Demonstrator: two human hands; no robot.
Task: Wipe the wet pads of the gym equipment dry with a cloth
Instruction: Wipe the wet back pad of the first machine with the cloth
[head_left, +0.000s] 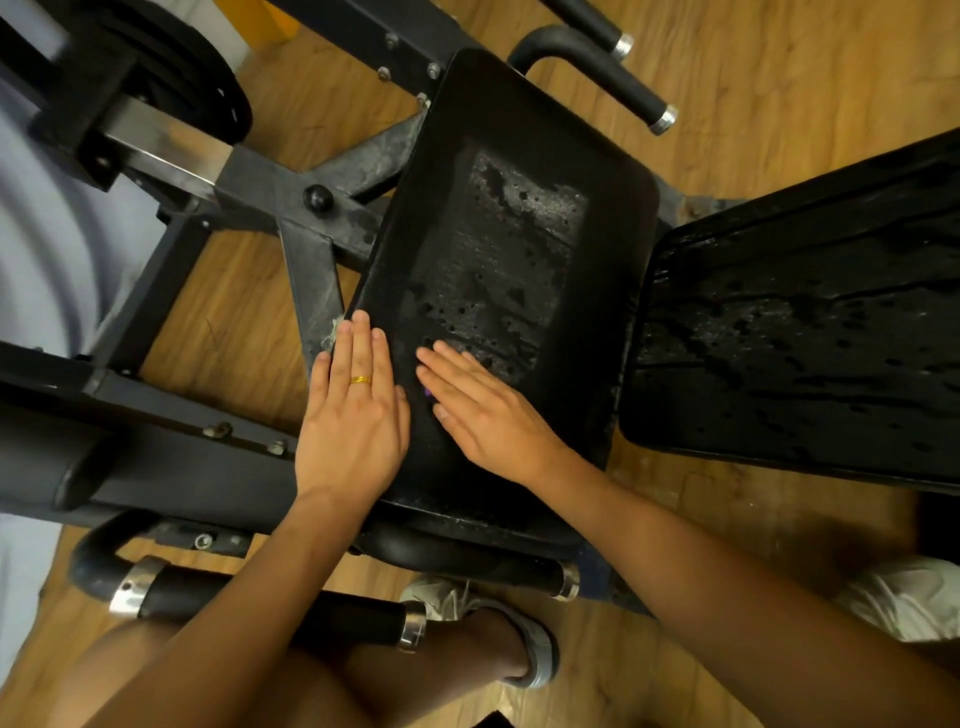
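Note:
A black seat pad (519, 130) of the gym machine lies in the middle, with water drops and wet streaks across its centre. My left hand (353, 415), wearing a gold ring, lies flat on the pad's near left edge. My right hand (483, 410) lies flat on the pad just beside it, fingers pointing up-left. Neither hand grips anything. A tiny purple speck (428, 392) shows under my right fingers; I cannot tell what it is. No cloth is plainly visible. A second black pad (805, 338) at the right is wet with drops and streaks.
The dark metal frame (306, 260) runs left of the seat pad, with weight plates (171, 83) at top left. Black handles with chrome ends sit at top right (639, 98) and near my legs (270, 603). My shoes (530, 634) stand on the wooden floor (779, 78).

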